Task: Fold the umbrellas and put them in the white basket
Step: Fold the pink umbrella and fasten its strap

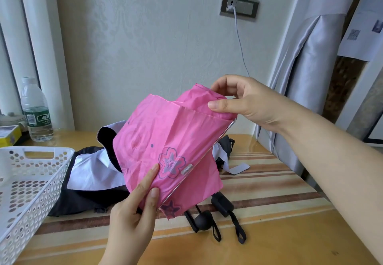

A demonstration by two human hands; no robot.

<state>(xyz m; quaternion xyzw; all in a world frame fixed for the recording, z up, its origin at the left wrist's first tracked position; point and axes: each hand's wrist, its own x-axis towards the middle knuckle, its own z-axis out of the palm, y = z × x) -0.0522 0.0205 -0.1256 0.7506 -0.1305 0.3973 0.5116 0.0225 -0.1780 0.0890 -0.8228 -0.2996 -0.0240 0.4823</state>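
Observation:
A pink umbrella (172,144) with purple flower prints is held up above the table, collapsed, its cloth loose. My left hand (134,210) grips its lower end, thumb and fingers pressed on the cloth. My right hand (242,101) pinches the cloth's upper edge near a metal rib. Behind and below it, black umbrellas (91,186) with white lining lie on the table, their black handles (209,217) and wrist straps pointing toward me. The white perforated basket (31,184) stands at the left with nothing visible inside.
A water bottle (36,111) and a small yellow box (9,136) stand at the table's back left. A striped cloth (269,188) covers the tabletop. A wall socket (238,7) has a white cable hanging down. A grey curtain (306,57) hangs at the right.

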